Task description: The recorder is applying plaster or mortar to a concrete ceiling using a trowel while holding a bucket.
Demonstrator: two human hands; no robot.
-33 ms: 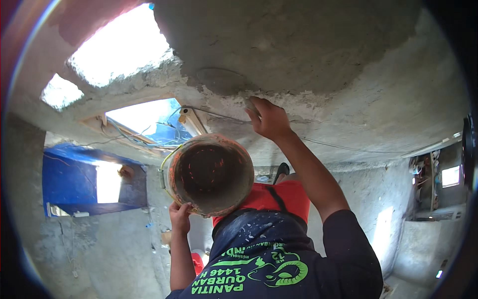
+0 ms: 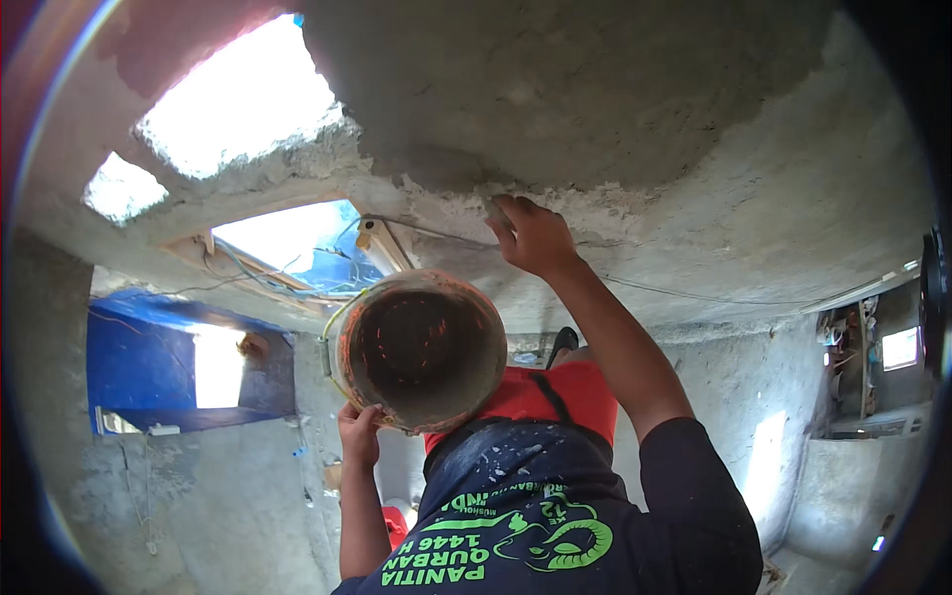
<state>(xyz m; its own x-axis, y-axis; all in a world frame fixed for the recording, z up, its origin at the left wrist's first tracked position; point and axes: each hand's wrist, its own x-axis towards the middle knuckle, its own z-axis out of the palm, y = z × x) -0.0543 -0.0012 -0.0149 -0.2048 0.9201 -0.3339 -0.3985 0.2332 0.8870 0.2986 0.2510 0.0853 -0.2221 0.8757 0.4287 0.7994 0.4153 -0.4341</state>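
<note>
A round, mortar-stained bucket [image 2: 496,349] is tilted so that its open mouth shows, resting against my body. My left hand [image 2: 359,428] grips its lower left rim, thumb over the edge. Traces of orange show on its wall, and a thin handle [image 2: 331,359] with yellowish parts hangs at the left side. My right hand [image 2: 535,236] is closed and raised to the rough grey wall [image 2: 635,213], at the lower border of a darker, wet-looking plaster patch [image 2: 595,89]. A small greyish edge shows by its fingertips, but I cannot make out what it is.
A thin cable [image 2: 694,289] runs along the wall below my right hand. Left of the bucket, a wood-framed opening [image 2: 297,238] has loose wires across it. A pale bar [image 2: 385,246] stands beside it. Farther left is a blue-walled recess [image 2: 139,357]. Shelving [image 2: 868,357] stands far right.
</note>
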